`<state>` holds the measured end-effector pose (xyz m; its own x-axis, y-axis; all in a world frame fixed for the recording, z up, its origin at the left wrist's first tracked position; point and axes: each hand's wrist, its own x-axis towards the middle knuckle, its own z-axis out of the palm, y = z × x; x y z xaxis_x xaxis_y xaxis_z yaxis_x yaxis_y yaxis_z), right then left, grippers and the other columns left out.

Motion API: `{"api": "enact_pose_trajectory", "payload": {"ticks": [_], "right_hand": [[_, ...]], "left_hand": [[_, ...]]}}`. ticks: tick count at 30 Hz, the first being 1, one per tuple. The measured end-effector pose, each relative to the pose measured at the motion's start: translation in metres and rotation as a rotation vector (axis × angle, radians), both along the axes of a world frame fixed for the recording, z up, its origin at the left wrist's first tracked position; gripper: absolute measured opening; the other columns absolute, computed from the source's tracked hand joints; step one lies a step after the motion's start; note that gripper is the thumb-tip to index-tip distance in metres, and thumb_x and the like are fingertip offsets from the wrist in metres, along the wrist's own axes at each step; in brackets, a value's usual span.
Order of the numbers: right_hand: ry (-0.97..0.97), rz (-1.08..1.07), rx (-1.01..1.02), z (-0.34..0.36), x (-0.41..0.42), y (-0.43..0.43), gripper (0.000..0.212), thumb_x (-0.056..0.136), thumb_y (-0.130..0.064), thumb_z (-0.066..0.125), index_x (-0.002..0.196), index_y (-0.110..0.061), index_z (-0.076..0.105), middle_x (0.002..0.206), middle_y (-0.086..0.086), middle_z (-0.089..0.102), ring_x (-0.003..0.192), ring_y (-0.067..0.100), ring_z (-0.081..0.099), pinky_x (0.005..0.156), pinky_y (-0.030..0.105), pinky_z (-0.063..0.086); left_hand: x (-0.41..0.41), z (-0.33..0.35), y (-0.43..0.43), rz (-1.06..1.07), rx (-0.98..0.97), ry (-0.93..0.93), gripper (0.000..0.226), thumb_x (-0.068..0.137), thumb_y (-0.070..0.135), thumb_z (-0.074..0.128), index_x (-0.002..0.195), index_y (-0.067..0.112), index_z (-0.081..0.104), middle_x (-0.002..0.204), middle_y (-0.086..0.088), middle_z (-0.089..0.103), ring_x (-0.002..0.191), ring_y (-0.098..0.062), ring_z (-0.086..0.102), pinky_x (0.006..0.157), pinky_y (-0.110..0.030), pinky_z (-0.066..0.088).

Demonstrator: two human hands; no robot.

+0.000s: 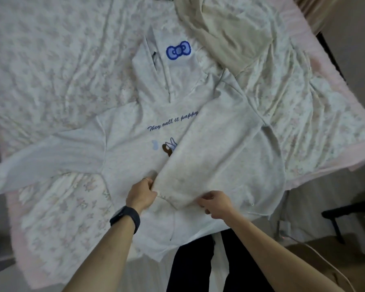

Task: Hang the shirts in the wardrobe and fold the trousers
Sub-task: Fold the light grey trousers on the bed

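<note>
Hoodie [131, 144], white with dark blue script across the chest, lies face up in the middle of the frame on a floral bedsheet [51, 60]. Its hood [173, 66], which bears a blue bow [178, 50], points toward the top of the frame, and its hem hangs over the near edge of the bed at lower centre.

One sleeve [209, 157] is folded diagonally across the chest from the upper right, covering part of a small printed figure. Its cuff end sits at lower centre between both hands. The left hand [141, 194], with a ring [145, 178] on one finger and a black watch [125, 218] on the wrist, has its fingers curled round the cuff's left corner. The right hand [216, 204] pinches the cuff's right corner with bent fingers and thumb.

The other sleeve [51, 157] stretches flat toward the left edge of the frame.

A beige garment [230, 28] lies crumpled at the upper right, just beside the hood; its kind cannot be told. A white cable [325, 260] trails over the floor at lower right.
</note>
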<state>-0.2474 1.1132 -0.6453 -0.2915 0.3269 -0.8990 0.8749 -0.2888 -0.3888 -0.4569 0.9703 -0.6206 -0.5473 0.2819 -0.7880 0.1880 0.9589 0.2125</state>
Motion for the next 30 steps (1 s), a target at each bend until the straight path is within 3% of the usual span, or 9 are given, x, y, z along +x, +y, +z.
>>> {"api": "enact_pose_trajectory", "payload": {"ticks": [3,6,10,15,17,19,22,25,30], "right_hand": [[0.021,-0.287,0.035,-0.001,0.006,0.037,0.024,0.088,-0.036,0.074,0.094,-0.013,0.069,0.087,0.008,0.077,0.074,0.022,0.071,0.057,0.028,0.053],[0.091,-0.592,0.062,-0.001,0.013,0.091,0.021,0.094,-0.031,0.069,0.098,-0.01,0.068,0.089,0.009,0.075,0.073,0.021,0.067,0.065,0.031,0.053],[0.159,-0.821,0.122,-0.001,0.013,0.168,0.023,0.096,-0.032,0.066,0.1,-0.01,0.069,0.087,0.005,0.07,0.073,0.02,0.066,0.064,0.029,0.052],[0.211,-0.895,0.086,0.0,-0.005,0.231,0.023,0.096,-0.034,0.067,0.087,-0.014,0.071,0.079,0.006,0.067,0.065,0.018,0.064,0.061,0.028,0.049],[0.209,-0.938,0.015,-0.001,-0.006,0.247,0.027,0.095,-0.036,0.068,0.091,-0.009,0.072,0.078,0.005,0.069,0.063,0.016,0.063,0.061,0.028,0.048],[0.189,-0.968,-0.049,-0.004,-0.001,0.254,0.029,0.093,-0.036,0.071,0.091,-0.008,0.072,0.077,0.003,0.067,0.057,0.014,0.058,0.056,0.028,0.043],[0.175,-0.943,-0.025,-0.006,0.003,0.256,0.025,0.09,-0.031,0.076,0.084,-0.007,0.072,0.079,0.007,0.064,0.053,0.013,0.045,0.049,0.026,0.032],[0.162,-0.971,0.069,-0.009,0.009,0.269,0.031,0.093,-0.029,0.072,0.071,-0.008,0.067,0.058,0.001,0.055,0.051,0.014,0.039,0.049,0.027,0.031],[0.084,-1.036,0.18,-0.02,-0.001,0.271,0.038,0.099,-0.037,0.062,0.075,-0.007,0.068,0.061,0.001,0.058,0.059,0.017,0.052,0.061,0.032,0.042]], "left_hand": [[-0.009,-0.002,0.034,-0.061,0.004,-0.014,0.037,0.087,0.023,0.066,0.123,0.014,0.062,0.117,-0.007,0.07,0.103,-0.028,0.065,0.084,-0.034,0.052],[-0.011,0.001,0.093,-0.093,0.11,-0.008,0.029,0.09,0.025,0.064,0.117,0.015,0.062,0.116,-0.007,0.068,0.1,-0.027,0.064,0.082,-0.034,0.051],[-0.014,-0.007,0.193,-0.145,0.206,0.028,0.056,0.092,0.037,0.064,0.141,0.017,0.045,0.133,-0.008,0.053,0.121,-0.031,0.056,0.101,-0.042,0.048],[-0.031,-0.013,0.307,-0.06,0.355,0.039,0.058,0.095,0.046,0.063,0.141,0.016,0.046,0.134,-0.002,0.055,0.122,-0.025,0.056,0.1,-0.035,0.047],[-0.04,-0.017,0.349,0.014,0.389,-0.016,0.05,0.094,0.051,0.062,0.129,0.016,0.058,0.12,0.004,0.063,0.114,-0.021,0.061,0.095,-0.03,0.047],[-0.05,-0.024,0.38,0.014,0.347,-0.039,0.052,0.091,0.06,0.061,0.118,0.016,0.066,0.114,0.001,0.069,0.108,-0.023,0.064,0.098,-0.036,0.051],[-0.061,-0.029,0.399,-0.058,0.31,-0.027,0.041,0.093,0.053,0.062,0.109,0.017,0.07,0.112,-0.005,0.071,0.105,-0.026,0.065,0.097,-0.04,0.053],[-0.062,-0.026,0.427,-0.052,0.437,-0.017,0.022,0.096,0.041,0.063,0.099,0.019,0.068,0.107,-0.004,0.071,0.101,-0.023,0.066,0.089,-0.034,0.053],[-0.059,-0.042,0.458,-0.131,0.403,0.032,0.019,0.095,0.042,0.064,0.084,0.026,0.065,0.096,0.002,0.068,0.098,-0.023,0.063,0.086,-0.033,0.05]]}}
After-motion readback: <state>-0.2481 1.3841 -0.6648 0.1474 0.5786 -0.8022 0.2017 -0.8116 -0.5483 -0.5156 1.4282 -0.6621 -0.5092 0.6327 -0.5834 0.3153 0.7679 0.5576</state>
